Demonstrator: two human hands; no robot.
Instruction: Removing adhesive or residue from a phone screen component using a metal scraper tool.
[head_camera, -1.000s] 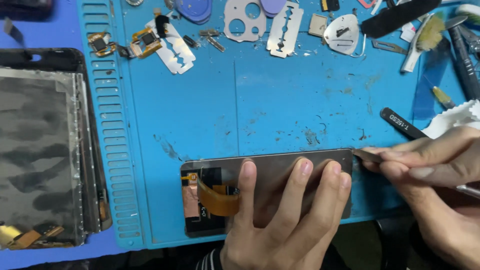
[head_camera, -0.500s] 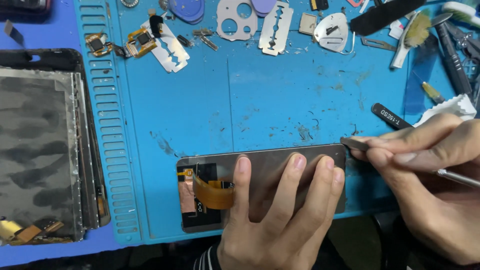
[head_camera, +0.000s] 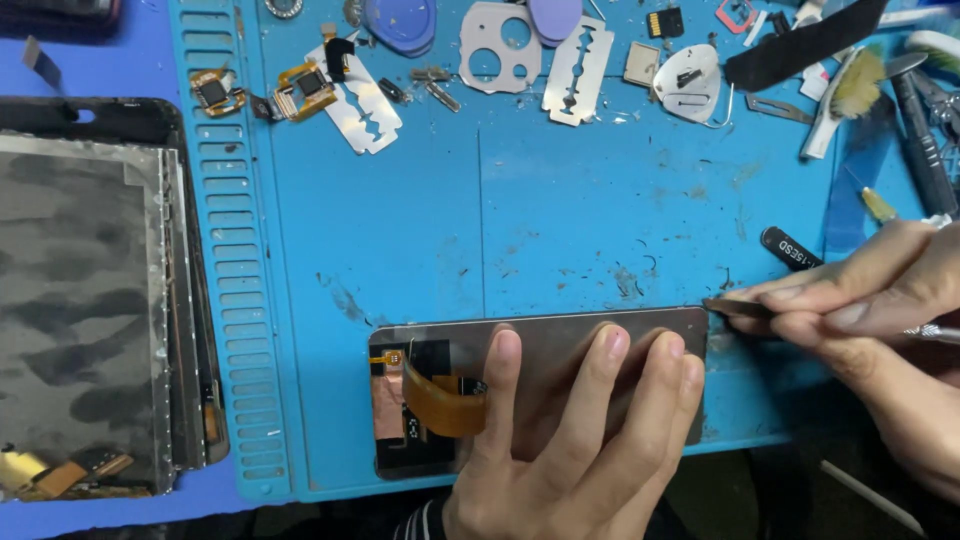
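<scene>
Since the earlier frame the right hand (head_camera: 860, 300) has slid its thin metal blade (head_camera: 735, 307) down to the far right corner of the phone screen panel (head_camera: 560, 345), and the left hand's fingers have crept a little further across the panel's back.

The left hand (head_camera: 570, 450) lies flat and open on the panel, 4 fingers spread, pressing it onto the blue work mat (head_camera: 420, 230) on the table. It grips nothing; it only pins. The right hand is pinched shut around the blade, whose tip touches the panel's corner just beyond the left fingertips. An orange flex cable (head_camera: 440, 400) loops on the panel's back, just left of the left index finger.

Doing this well seems to call for keeping the blade nearly flat to the mat, so it slips under the edge rather than digging into the glass. Steady downward pressure from the left hand should stop the panel skating away. The fingers are best kept clear of the flex cable, which looks easy to crease.

Farther from both hands lie 2 razor blades (head_camera: 577, 70), small metal plates and camera modules. A black tool handle (head_camera: 790, 248) sits just above the right hand, and a dismantled tablet (head_camera: 90, 300) rests well to the left.
</scene>
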